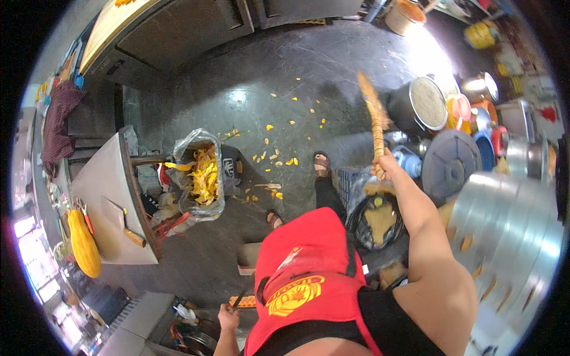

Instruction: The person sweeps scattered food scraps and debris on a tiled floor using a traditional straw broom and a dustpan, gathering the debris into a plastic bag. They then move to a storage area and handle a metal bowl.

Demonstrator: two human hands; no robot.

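My right hand [388, 164] is wrapped around the bound handle of a short straw broom [377, 129]. The broom reaches away from me over the floor, its brush end blurred. Low on the left, my left hand [228, 317] closes on a dark slender object [239, 297], too small to identify. Yellow peel scraps [291, 161] lie scattered on the dark floor before my feet. To their left stands a bin lined with clear plastic [219, 178], heaped with yellow peelings [205, 175].
A metal-topped table [95, 178] at left bears a cleaver [124, 224], a yellow squash [84, 249] and an orange-handled tool [88, 219]. Pots [403, 104], a grey round lid [452, 164] and a large metal cylinder [503, 222] crowd the right. Cabinets [187, 40] border the far side.
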